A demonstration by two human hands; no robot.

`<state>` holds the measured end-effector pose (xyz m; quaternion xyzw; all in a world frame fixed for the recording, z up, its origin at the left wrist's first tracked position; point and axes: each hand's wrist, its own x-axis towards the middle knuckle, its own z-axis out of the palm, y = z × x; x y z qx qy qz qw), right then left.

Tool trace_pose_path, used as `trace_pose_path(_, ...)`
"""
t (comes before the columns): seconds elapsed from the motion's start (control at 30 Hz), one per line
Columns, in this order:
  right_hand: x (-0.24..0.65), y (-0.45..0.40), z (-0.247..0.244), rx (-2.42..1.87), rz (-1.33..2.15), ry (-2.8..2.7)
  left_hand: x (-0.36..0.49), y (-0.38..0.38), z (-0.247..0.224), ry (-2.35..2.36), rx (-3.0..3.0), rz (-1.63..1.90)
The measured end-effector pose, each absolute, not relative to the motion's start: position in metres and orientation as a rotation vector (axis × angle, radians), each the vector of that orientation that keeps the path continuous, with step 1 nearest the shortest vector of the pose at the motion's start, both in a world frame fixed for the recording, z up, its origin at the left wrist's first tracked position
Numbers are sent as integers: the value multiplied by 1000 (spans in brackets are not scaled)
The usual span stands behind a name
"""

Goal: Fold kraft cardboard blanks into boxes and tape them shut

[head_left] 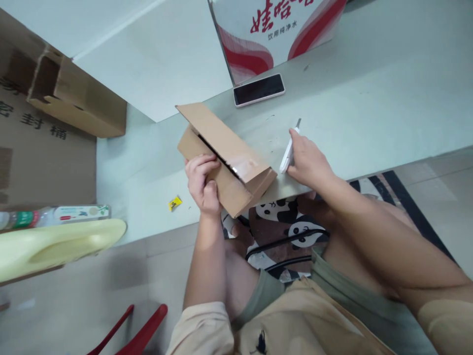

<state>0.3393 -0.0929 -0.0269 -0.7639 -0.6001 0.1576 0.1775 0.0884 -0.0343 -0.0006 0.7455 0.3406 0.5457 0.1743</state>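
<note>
A brown cardboard box (229,167) is tilted at the table's front edge, its long top flap (225,138) partly raised over a dark gap. My left hand (204,185) grips the box's near left side, with the fingertips at that gap. Clear shiny tape shows near the flap's right end. In my right hand (308,158) is a white utility knife (287,157), closed in the fingers just right of the box. Its blade is out, points away from me and does not touch the cardboard.
Behind the box a phone (258,90) lies before a white and red carton (273,39). A small yellow packet (175,202) is on the table (388,108), left of my left hand. Large brown cartons (88,103) and a pale yellow plastic piece (74,241) stand at the left.
</note>
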Motion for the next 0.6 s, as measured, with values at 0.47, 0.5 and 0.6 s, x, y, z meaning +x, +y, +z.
trace_pose_path(0.47,346,-84,-42,-2279,228,-1658,53,2,-25,1053,969,1396)
trace_pose_path(0.5,348,-83,-43,-2279,215,-1649,54,4,-25,1066,1003,1392)
trace_pose_path(0.6,355,-81,-50,-2247,181,-1647,57,8,-24,1137,1063,1402)
